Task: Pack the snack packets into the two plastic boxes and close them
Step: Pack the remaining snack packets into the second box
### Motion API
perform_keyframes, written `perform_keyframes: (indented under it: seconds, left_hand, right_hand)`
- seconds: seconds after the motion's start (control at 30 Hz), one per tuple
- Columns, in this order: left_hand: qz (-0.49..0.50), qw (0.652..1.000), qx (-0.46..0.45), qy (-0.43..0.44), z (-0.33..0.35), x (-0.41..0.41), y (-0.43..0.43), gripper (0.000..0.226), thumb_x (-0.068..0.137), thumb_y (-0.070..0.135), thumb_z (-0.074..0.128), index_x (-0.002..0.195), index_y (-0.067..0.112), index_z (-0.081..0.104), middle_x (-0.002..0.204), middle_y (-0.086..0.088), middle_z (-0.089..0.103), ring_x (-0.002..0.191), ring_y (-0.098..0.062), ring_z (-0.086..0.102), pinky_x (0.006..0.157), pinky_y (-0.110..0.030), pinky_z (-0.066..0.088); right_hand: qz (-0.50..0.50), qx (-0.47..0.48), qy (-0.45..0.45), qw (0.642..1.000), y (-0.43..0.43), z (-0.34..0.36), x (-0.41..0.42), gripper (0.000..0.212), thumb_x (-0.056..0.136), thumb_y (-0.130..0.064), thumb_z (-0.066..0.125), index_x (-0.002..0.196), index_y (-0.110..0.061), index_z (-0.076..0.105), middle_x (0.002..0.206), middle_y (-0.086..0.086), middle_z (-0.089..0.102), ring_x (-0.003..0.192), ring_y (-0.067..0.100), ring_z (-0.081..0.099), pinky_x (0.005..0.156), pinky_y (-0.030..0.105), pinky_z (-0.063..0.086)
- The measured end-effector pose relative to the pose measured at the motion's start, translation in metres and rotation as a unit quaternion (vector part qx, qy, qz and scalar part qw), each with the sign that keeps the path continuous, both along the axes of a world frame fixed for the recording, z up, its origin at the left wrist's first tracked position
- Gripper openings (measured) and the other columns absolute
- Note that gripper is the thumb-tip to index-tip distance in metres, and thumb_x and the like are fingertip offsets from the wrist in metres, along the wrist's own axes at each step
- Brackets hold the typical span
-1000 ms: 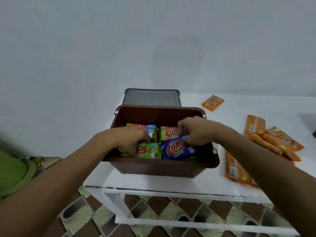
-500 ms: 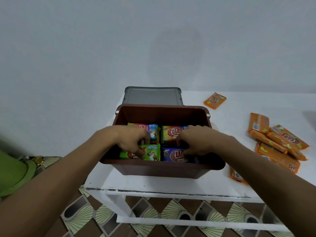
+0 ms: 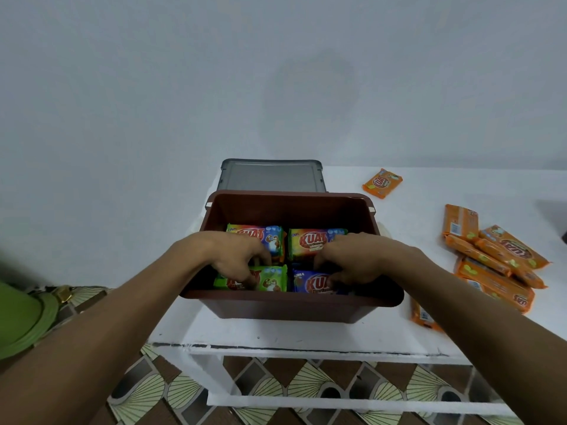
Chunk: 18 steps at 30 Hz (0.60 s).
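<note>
Where legible, "KUAT" on boxed packets (image 3: 310, 245).

Bare table (image 3: 414, 228) lies between the brown box (image 3: 285, 308) and orange packets (image 3: 491, 259); grey box (image 3: 271, 176) seemingly touches behind.

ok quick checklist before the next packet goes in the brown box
1. Room left: ok, the brown box is open, with bare wall above its packets.
2. Hands free: not ok, the left hand grips the green packet and the right hand grips the blue packet.
3. Supply: ok, orange packets lie on the table, right of the box.
4. Cover nearby: ok, the grey lid lies behind the box.
5. Lid fits this box: cannot tell.
</note>
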<state>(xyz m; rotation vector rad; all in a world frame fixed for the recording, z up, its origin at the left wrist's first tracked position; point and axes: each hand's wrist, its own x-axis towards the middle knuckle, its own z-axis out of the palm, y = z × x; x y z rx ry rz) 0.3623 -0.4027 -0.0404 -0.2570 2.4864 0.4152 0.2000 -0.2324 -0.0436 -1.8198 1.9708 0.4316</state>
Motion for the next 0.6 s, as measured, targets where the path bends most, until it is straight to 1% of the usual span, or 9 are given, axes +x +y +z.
perform_keyframes:
  seconds: [0.23,0.3,0.37,0.4,0.43,0.47,0.5,0.53,0.6]
  left_hand:
    - [-0.007,1.0,-0.012,0.005,-0.001,0.002,0.002,0.049,0.086,0.039,0.067,0.133,0.029,0.054,0.124,0.007,0.06,0.109,-0.013,0.057,0.095,-0.036,0.05]
    - [-0.002,0.999,-0.018,0.034,-0.003,0.002,0.001,0.046,0.084,0.042,0.068,0.126,0.026,0.058,0.116,0.006,0.063,0.101,-0.012,0.06,0.089,-0.035,0.053]
    - [0.009,0.994,-0.031,0.105,-0.005,0.005,0.0,0.033,0.083,0.044,0.068,0.107,0.024,0.062,0.098,0.006,0.064,0.086,-0.01,0.06,0.075,-0.032,0.055]
    - [0.012,0.989,-0.035,0.146,-0.006,0.006,-0.001,0.026,0.083,0.044,0.069,0.096,0.023,0.06,0.087,0.007,0.063,0.077,-0.01,0.059,0.068,-0.03,0.054]
    - [0.015,0.983,-0.033,0.181,-0.006,0.008,0.0,0.022,0.083,0.042,0.069,0.088,0.023,0.058,0.079,0.008,0.06,0.069,-0.009,0.058,0.061,-0.029,0.052]
    - [0.016,0.978,-0.03,0.207,-0.007,0.008,0.0,0.022,0.083,0.04,0.07,0.082,0.024,0.055,0.074,0.008,0.059,0.064,-0.009,0.057,0.056,-0.026,0.049]
    - [0.014,0.974,-0.027,0.227,-0.007,0.008,0.002,0.022,0.084,0.038,0.07,0.078,0.025,0.052,0.071,0.009,0.058,0.061,-0.008,0.057,0.053,-0.023,0.046]
    - [0.014,0.97,-0.025,0.243,-0.006,0.007,0.003,0.024,0.084,0.036,0.071,0.076,0.027,0.05,0.069,0.01,0.058,0.06,-0.008,0.057,0.052,-0.021,0.044]
    - [0.02,0.962,-0.025,0.273,-0.001,0.003,0.006,0.026,0.084,0.036,0.07,0.073,0.03,0.048,0.068,0.011,0.058,0.062,-0.006,0.057,0.054,-0.023,0.045]
  right_hand:
    - [-0.001,-0.042,-0.001,0.999,0.003,-0.003,0.003,0.043,0.093,-0.034,0.059,0.135,-0.029,0.051,0.13,-0.004,0.057,0.117,0.016,0.053,0.098,0.036,0.048]
    - [-0.019,-0.087,-0.019,0.996,0.005,-0.005,0.002,0.038,0.092,-0.037,0.059,0.129,-0.031,0.056,0.125,-0.004,0.06,0.11,0.015,0.057,0.093,0.034,0.052]
    - [-0.051,-0.158,-0.051,0.985,0.007,-0.005,0.003,0.029,0.09,-0.042,0.06,0.118,-0.032,0.06,0.114,-0.003,0.063,0.098,0.013,0.06,0.084,0.034,0.055]
    - [-0.061,-0.205,-0.075,0.974,0.009,-0.004,0.003,0.024,0.09,-0.042,0.06,0.112,-0.032,0.061,0.108,-0.005,0.064,0.094,0.011,0.06,0.081,0.033,0.055]
    - [-0.069,-0.258,-0.105,0.958,0.012,-0.003,0.003,0.019,0.09,-0.039,0.061,0.107,-0.03,0.062,0.103,-0.007,0.066,0.091,0.007,0.061,0.079,0.028,0.055]
    - [-0.078,-0.314,-0.137,0.936,0.016,-0.001,0.004,0.015,0.091,-0.034,0.062,0.104,-0.028,0.064,0.1,-0.01,0.067,0.09,0.004,0.061,0.078,0.021,0.052]
    - [-0.092,-0.371,-0.165,0.909,0.019,0.002,0.004,0.012,0.091,-0.028,0.063,0.102,-0.025,0.066,0.098,-0.012,0.068,0.089,0.001,0.06,0.076,0.013,0.049]
    - [-0.109,-0.426,-0.182,0.88,0.023,0.004,0.003,0.01,0.091,-0.023,0.064,0.1,-0.022,0.067,0.095,-0.012,0.067,0.087,-0.001,0.059,0.073,0.008,0.045]
    - [-0.143,-0.504,-0.189,0.831,0.034,0.004,-0.005,0.008,0.089,-0.016,0.063,0.095,-0.018,0.068,0.09,-0.01,0.067,0.082,0.001,0.059,0.069,0.007,0.042]
